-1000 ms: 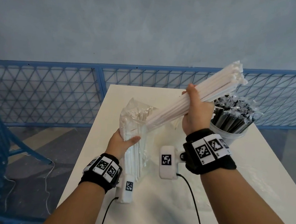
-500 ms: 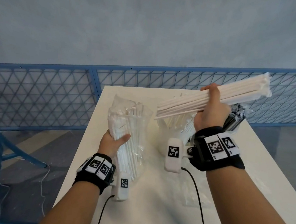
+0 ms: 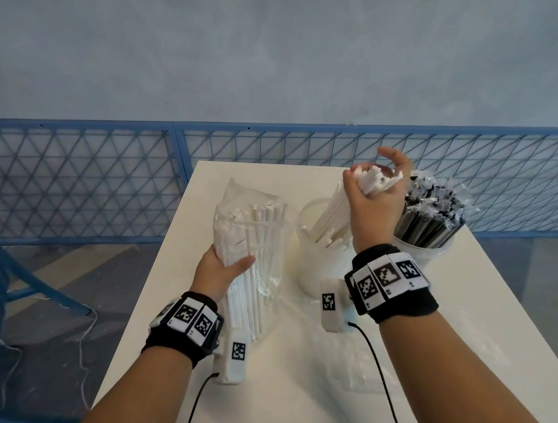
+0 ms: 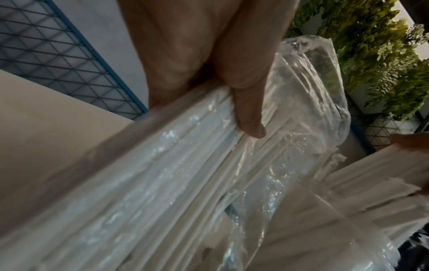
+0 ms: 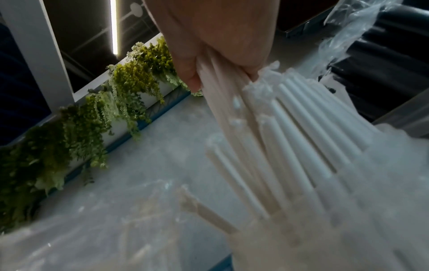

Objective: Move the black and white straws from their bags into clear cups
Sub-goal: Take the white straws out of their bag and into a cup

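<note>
The left hand (image 3: 221,267) grips the bag of white straws (image 3: 253,243), upright on the table (image 3: 285,401), its lower end hidden behind the wrist. The right hand (image 3: 375,200), fingers curled round a white straw bundle (image 3: 336,210), stands it steeply in the clear cup (image 3: 310,259); black straws (image 3: 432,217) fill a second cup, partly hidden.
</note>
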Demonstrator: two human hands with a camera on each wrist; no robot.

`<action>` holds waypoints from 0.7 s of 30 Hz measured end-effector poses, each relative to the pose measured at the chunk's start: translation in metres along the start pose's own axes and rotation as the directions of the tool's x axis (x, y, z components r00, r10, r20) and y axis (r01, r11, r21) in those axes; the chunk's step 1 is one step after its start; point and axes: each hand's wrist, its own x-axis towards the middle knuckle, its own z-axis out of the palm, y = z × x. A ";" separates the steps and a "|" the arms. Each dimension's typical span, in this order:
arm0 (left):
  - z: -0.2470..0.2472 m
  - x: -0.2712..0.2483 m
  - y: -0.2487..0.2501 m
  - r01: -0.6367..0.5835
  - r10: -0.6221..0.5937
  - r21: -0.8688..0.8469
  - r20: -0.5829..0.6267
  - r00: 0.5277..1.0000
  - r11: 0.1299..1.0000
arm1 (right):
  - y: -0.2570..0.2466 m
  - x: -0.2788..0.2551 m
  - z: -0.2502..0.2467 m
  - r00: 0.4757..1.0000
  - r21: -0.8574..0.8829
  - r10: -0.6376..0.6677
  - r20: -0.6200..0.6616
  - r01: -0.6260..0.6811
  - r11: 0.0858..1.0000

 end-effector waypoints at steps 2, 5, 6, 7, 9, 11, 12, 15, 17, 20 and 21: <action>0.001 0.000 0.000 0.008 -0.008 -0.012 -0.003 1.000 1.000 | 0.004 0.000 0.001 0.998 -0.043 -0.046 0.035 0.047 0.998; 0.002 0.000 0.000 0.019 -0.019 -0.024 -0.003 1.000 1.000 | 0.015 -0.001 0.002 0.988 -0.203 -0.074 0.135 0.101 0.974; 0.002 0.000 0.000 0.017 -0.017 -0.018 -0.001 1.000 1.000 | 0.017 -0.001 0.002 0.984 -0.250 -0.076 0.162 0.115 0.961; 0.002 0.000 0.000 0.015 -0.015 -0.010 0.002 1.000 1.000 | 0.018 0.000 0.002 0.980 -0.287 -0.076 0.185 0.127 0.949; 0.002 -0.001 0.000 0.013 -0.013 0.000 0.004 1.000 1.000 | 0.016 0.003 0.002 0.969 -0.324 -0.069 0.239 0.147 0.935; 0.003 -0.001 0.001 0.008 -0.008 0.001 0.009 1.000 1.000 | 0.011 0.007 0.002 0.956 -0.329 -0.059 0.286 0.156 0.931; 0.003 -0.002 0.002 0.005 -0.005 0.002 0.012 1.000 1.000 | 0.010 0.008 0.003 0.950 -0.335 -0.050 0.307 0.157 0.929; 0.003 -0.004 0.003 -0.005 0.005 0.002 0.021 1.000 1.000 | 0.013 0.008 0.004 0.934 -0.407 0.014 0.357 0.143 0.902; 0.003 -0.005 0.005 -0.003 0.004 -0.006 0.021 1.000 1.000 | 0.016 0.006 0.003 0.928 -0.483 0.021 0.371 0.174 0.858; 0.002 -0.004 0.004 0.006 -0.006 -0.016 0.012 1.000 1.000 | 0.023 -0.002 -0.005 0.936 -0.631 -0.123 0.330 0.316 0.709; 0.001 -0.004 0.004 0.008 -0.008 -0.019 0.006 1.000 1.000 | 0.025 -0.007 -0.010 0.937 -0.647 -0.210 0.278 0.345 0.680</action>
